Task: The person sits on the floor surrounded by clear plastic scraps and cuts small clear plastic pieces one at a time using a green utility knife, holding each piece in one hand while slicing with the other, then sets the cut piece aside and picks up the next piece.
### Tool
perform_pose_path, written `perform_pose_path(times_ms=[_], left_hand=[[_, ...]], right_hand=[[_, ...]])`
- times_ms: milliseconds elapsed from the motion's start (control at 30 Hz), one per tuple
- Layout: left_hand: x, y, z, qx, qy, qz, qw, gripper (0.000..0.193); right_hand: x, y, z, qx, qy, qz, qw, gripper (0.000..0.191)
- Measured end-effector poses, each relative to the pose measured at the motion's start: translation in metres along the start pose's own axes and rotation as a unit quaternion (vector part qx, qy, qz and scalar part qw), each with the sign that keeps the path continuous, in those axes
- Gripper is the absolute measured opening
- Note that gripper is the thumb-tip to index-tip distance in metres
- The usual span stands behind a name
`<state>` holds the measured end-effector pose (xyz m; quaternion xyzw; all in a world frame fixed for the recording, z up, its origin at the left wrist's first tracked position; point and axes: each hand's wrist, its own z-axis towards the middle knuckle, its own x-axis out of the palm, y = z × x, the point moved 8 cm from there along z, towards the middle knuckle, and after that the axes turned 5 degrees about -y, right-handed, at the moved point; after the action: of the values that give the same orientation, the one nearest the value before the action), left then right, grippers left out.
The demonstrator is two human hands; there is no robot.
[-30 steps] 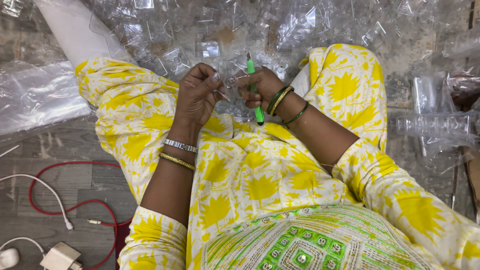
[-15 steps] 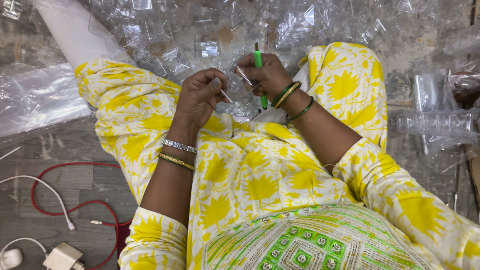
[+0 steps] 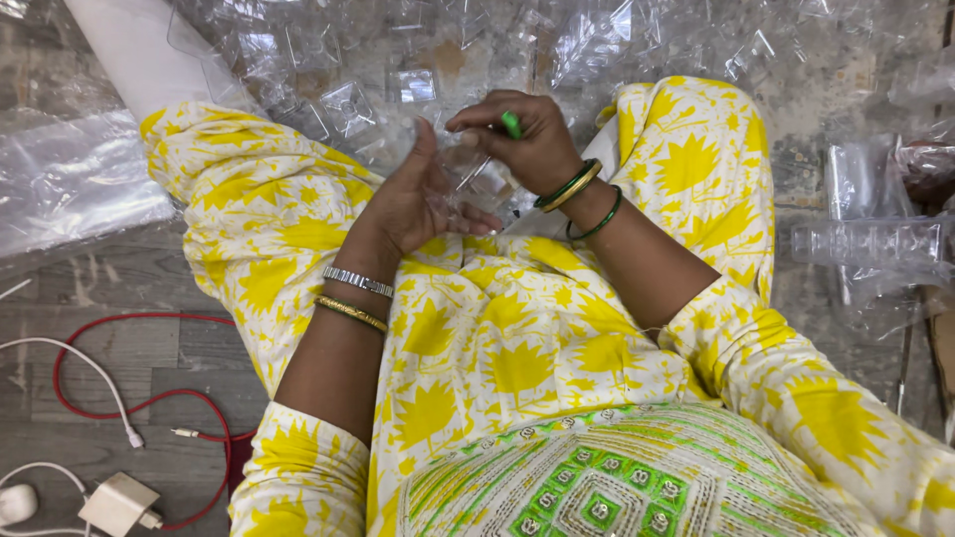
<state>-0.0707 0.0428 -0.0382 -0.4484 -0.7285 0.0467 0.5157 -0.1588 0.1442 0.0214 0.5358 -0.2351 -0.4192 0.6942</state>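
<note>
Home floor workplace: clear plastic pieces (image 3: 418, 60) heaped, charger cables (image 3: 99, 388) nearby.

Grey, worn wooden plank floor (image 3: 119, 298) lies beneath. A heap of clear moulded plastic trays (image 3: 378, 60) covers it ahead. Off to the left, a red cable (image 3: 75, 398), a white cable (image 3: 90, 373) and a white charger block (image 3: 117, 502) lie loose under even, soft light.

Glossy clear plastic pieces (image 3: 418, 60) litter matt grey wood planks (image 3: 119, 348) — patterned cloth trousers (image 3: 497, 328), shiny metal bangles (image 3: 356, 281).
</note>
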Motion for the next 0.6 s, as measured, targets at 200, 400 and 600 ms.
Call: perform_pose_path(times_ms=[200, 400, 600], left_hand=[[-0.018, -0.032, -0.004, 0.215, -0.011, -0.05, 0.975, 0.061], [-0.043, -0.056, -0.015, 0.368, -0.068, -0.126, 0.919, 0.053], [-0.036, -0.059, -0.018, 0.38, -0.074, -0.129, 0.913, 0.054]], right_hand=[[-0.017, 0.006, 0.002, 0.014, -0.135, -0.061, 0.989, 0.015], [-0.003, -0.002, -0.003, 0.089, -0.021, -0.149, 0.985, 0.044], [0.022, -0.004, -0.01, 0.079, 0.059, -0.341, 0.935, 0.054]])
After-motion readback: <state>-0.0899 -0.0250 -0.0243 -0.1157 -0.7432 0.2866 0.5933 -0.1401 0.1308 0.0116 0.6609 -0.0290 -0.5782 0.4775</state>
